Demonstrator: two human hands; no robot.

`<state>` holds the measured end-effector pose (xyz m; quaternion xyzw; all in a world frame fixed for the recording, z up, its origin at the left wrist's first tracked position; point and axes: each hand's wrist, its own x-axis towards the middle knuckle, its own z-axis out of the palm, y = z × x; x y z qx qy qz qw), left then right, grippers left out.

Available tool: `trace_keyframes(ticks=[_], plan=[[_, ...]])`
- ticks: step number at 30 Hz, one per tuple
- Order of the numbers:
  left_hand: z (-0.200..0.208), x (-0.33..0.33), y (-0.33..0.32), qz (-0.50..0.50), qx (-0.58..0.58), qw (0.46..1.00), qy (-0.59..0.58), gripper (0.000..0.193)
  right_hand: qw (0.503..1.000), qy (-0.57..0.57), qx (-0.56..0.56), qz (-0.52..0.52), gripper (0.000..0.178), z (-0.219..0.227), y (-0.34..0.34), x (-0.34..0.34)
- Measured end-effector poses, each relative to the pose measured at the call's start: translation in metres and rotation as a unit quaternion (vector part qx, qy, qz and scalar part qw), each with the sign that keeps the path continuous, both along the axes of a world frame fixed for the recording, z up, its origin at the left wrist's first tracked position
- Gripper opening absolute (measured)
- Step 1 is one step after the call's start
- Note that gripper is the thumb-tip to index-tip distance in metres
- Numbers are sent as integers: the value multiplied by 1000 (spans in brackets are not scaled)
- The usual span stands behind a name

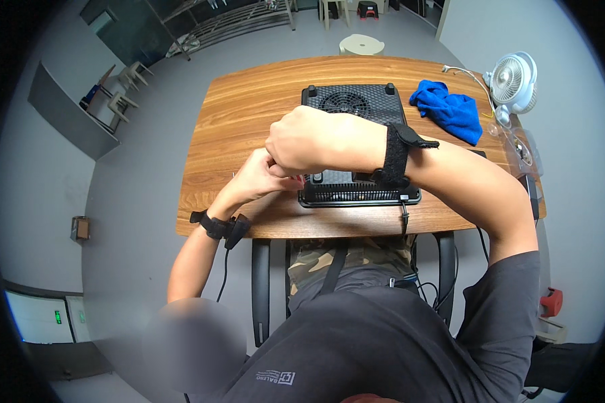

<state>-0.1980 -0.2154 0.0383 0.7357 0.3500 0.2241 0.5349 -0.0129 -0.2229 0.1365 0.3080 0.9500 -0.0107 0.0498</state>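
Observation:
A flat black appliance (360, 197) lies underside up on the wooden table, showing a round fan grille, corner feet and a row of vent slots along its near edge. At its left side my two hands meet. My right hand (301, 140) is curled closed and crosses over the appliance, hiding its middle. Just below it, my left hand (254, 177) is closed too, its fingertips touching the appliance's near left part. Whatever the fingers hold is covered by the hands. Black straps circle both wrists.
On the wooden table (215, 134), a crumpled blue cloth (446, 111) lies right of the appliance. A white fan (513, 79) stands at the far right, near a clear plastic box (523, 154). A black cable (405, 216) hangs over the near edge. Beyond the table is a white stool (361, 44).

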Motion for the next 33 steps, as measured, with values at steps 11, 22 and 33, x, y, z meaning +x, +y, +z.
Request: trace_keyframes(ticks=[11,22,33], plan=[[7,0,1,-35,10,999,2,35,999,20,-45,11,29,3,-10,16],[-2,-4,8,-43,40,998,30,32,999,31,-19,-13,21,7,-20,16],[0,8,0,-25,29,999,-23,34,999,-33,10,-21,24,2,-14,2]])
